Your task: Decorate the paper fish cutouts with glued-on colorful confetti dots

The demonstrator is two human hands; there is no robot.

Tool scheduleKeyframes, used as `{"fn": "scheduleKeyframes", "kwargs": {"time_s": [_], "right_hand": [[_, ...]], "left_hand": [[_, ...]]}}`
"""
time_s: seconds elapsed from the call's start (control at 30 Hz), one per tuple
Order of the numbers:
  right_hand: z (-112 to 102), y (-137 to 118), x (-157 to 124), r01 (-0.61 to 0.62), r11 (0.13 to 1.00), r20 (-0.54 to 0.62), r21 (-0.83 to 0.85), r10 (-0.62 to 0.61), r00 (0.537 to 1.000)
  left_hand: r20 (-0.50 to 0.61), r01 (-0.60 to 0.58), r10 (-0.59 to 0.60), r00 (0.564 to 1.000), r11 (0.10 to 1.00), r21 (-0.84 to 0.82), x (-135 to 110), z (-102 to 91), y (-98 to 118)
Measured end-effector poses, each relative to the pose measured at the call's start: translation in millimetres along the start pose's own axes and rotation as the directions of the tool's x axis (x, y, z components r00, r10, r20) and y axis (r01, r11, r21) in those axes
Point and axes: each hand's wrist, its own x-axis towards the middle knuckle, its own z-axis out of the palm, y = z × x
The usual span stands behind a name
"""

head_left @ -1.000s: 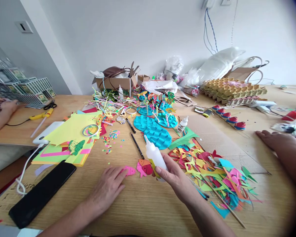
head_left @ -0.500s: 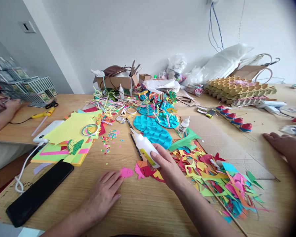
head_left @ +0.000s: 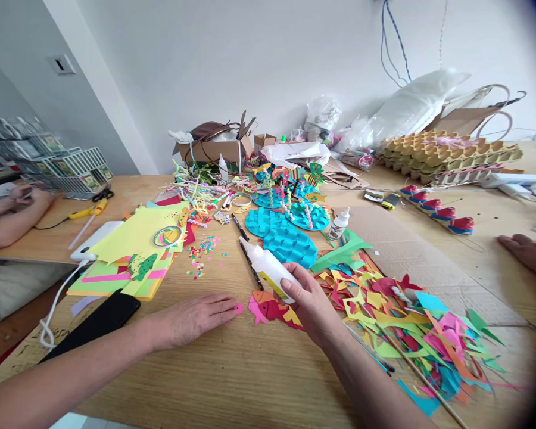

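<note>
My right hand (head_left: 311, 307) grips a white glue bottle (head_left: 267, 266) with a yellow label, tilted so its nozzle points up and left. My left hand (head_left: 192, 320) lies flat on the table, fingers stretched out over a pink paper fish (head_left: 239, 308). Only the fish's head shows past the fingertips; the rest is covered. Just below the bottle is a small group of cut paper fish, among them an orange one (head_left: 261, 295) and a red one (head_left: 274, 310). Two dark pens (head_left: 250, 267) lie behind them.
Colourful paper scraps (head_left: 411, 333) and a thin stick spread at right beside a cardboard sheet (head_left: 397, 250). Blue woven paper pieces (head_left: 290, 247) and a smaller glue bottle (head_left: 339, 224) stand behind. Paper sheets (head_left: 125, 232) and a black phone (head_left: 98, 322) lie left. Other people's hands (head_left: 524, 253) rest at both sides.
My left hand has turned and slid forward over the pink fish, covering most of it; its forearm now crosses the phone. My right hand keeps hold of the glue bottle. The view has shifted slightly.
</note>
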Motion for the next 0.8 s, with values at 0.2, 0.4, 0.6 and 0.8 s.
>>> {"fn": "scheduleKeyframes", "kwargs": {"time_s": [0.2, 0.4, 0.6, 0.8], "right_hand": [[0.8, 6.0, 2.1, -0.029, 0.989, -0.045, 0.146, 0.035, 0.998], [3.0, 7.1, 2.0, -0.065, 0.957, -0.032, 0.281, 0.077, 0.996], [-2.6, 6.6, 4.9, -0.1, 0.913, -0.006, 0.395, 0.112, 0.994], [-1.5, 5.3, 1.2, -0.13, 0.91, 0.02, 0.394, 0.132, 0.991]], "left_hand": [[-0.121, 0.183, -0.167, 0.978, 0.973, 0.139, -7.7, 17.3, 19.1], [-0.182, 0.192, -0.167, 0.969, 0.973, 0.131, -7.0, 13.6, 24.1], [-0.031, -0.042, 0.045, 0.999, 0.994, 0.099, -14.4, 2.4, -3.1], [0.004, -0.071, 0.071, 0.997, 0.995, 0.076, -18.7, -10.8, -2.9]]}}
